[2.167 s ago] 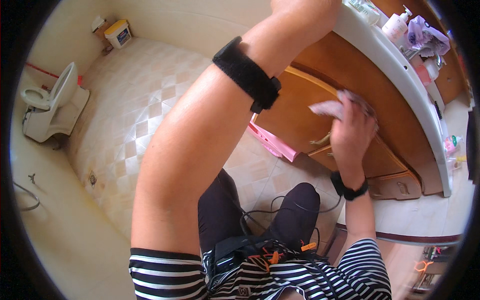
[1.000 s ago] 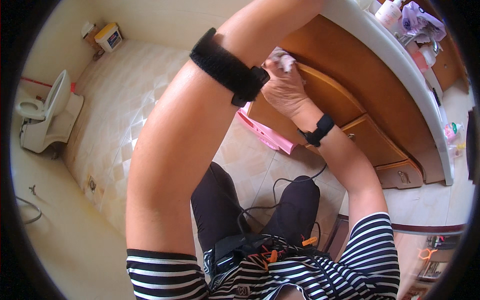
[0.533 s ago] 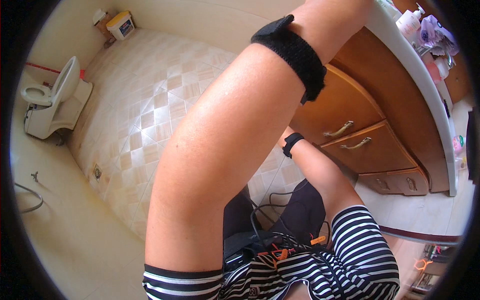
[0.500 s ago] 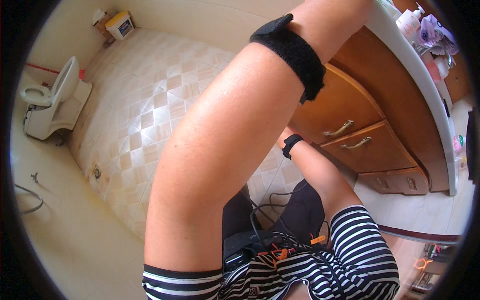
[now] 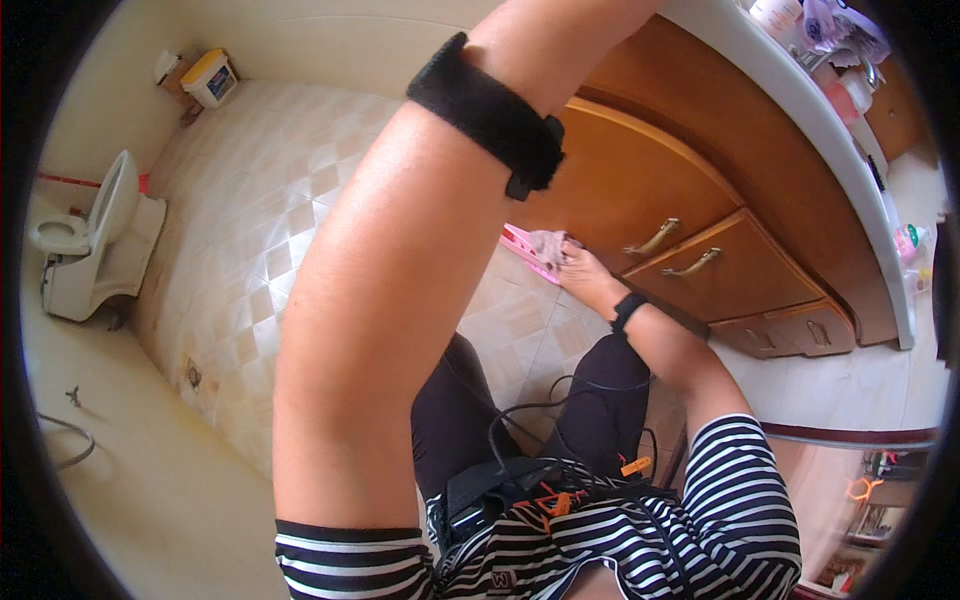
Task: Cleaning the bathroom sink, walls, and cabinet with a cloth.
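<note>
My left arm [image 5: 370,270], with a black strap [image 5: 490,115] around it, stretches up across the middle of the view toward the counter; its hand lies beyond the upper edge, out of view. Low in front of the cabinet is my right hand [image 5: 578,265], with a black band on its wrist. Its fingers close on a crumpled greyish-pink cloth [image 5: 550,246]. Right against the cloth is a flat pink object [image 5: 532,256], partly hidden behind my left arm; its kind, and whether the hand grips it too, I cannot tell.
A wooden cabinet [image 5: 660,170] with brass-coloured handles stands on the right under a pale counter edge [image 5: 800,110], which bears bottles and a purple packet [image 5: 845,30]. A toilet [image 5: 105,235] and a white bucket [image 5: 210,80] stand at the left. Dark cables [image 5: 520,410] hang over my lap.
My right hand has come out from behind my left arm, bringing the cloth and the pink object into view. The left arm has shifted left in the picture.
</note>
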A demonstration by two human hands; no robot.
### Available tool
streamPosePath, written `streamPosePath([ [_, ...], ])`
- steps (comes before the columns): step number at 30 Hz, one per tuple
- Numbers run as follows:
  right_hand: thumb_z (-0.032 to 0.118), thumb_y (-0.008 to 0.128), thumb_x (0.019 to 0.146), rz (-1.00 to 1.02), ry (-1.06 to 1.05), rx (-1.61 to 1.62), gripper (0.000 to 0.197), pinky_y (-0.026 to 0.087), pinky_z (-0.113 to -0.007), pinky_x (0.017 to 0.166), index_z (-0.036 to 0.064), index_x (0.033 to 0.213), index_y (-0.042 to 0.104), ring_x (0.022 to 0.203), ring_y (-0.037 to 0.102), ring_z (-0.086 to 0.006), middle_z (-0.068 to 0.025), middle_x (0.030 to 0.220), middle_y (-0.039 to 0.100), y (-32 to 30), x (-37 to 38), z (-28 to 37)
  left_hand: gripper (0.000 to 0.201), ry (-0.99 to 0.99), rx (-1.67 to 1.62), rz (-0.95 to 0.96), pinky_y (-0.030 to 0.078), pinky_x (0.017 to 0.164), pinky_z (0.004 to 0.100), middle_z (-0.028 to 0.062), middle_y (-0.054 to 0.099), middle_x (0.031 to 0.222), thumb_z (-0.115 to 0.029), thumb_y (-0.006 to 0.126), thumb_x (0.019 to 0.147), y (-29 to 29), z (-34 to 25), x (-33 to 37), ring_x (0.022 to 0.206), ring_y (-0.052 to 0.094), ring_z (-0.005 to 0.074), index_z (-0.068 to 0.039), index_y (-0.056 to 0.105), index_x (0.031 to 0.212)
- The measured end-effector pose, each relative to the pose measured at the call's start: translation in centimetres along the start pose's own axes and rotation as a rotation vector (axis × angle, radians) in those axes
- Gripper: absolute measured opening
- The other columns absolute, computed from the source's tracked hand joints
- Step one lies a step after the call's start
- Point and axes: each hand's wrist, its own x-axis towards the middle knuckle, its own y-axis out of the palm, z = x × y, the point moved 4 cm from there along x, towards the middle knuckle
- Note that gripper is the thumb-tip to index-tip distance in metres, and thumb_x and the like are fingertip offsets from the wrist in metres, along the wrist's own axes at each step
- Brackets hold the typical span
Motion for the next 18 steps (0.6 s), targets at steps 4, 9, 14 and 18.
streamPosePath([
  [4,0.014,0.053,0.086,0.249,-0.15,0.553,0.037,0.039,-0.031,0.102,0.0034,0.12,0.061,0.114,0.059,-0.0126,-0.0056,0.117,0.067,-0.7,-6.8,-1.5,0.031,0.047,0.078,-0.052,0.054,0.086,0.0464,0.0258,0.069,0.102,-0.023,0.047,0.096,0.1,0.2,0.6,0.099,0.067,0.0409,0.002,0.065,0.098],
  [9,0.013,0.055,0.083,-0.022,0.165,0.927,0.022,0.039,-0.036,0.099,0.0101,0.099,0.07,0.101,0.063,-0.0191,-0.0049,0.096,0.07,-2.1,-12.6,-6.3,0.031,0.092,0.131,-0.049,0.055,0.085,0.046,0.0265,0.069,0.101,-0.022,0.047,0.096,0.8,0.4,1.0,0.097,0.068,0.0416,0.003,0.064,0.098],
  [14,0.011,0.054,0.086,-0.023,0.213,0.842,0.022,0.042,-0.04,0.094,0.0132,0.107,0.061,0.101,0.056,-0.0203,-0.0035,0.096,0.053,-3.6,-13.5,-7.5,0.029,0.242,0.303,0.006,0.056,0.08,0.0442,0.0264,0.069,0.098,-0.017,0.047,0.095,0.9,0.2,0.9,0.094,0.069,0.04,0.003,0.067,0.093],
  [18,0.012,0.053,0.087,0.081,0.361,0.821,0.034,0.044,-0.039,0.09,0.0125,0.121,0.054,0.103,0.054,-0.0222,-0.0059,0.108,0.05,-2.8,-10.3,-6.7,0.02,0.461,0.507,-0.032,0.058,0.075,0.0417,0.0243,0.069,0.091,-0.01,0.053,0.09,1.7,0.4,1.6,0.087,0.07,0.0377,0.002,0.069,0.088],
])
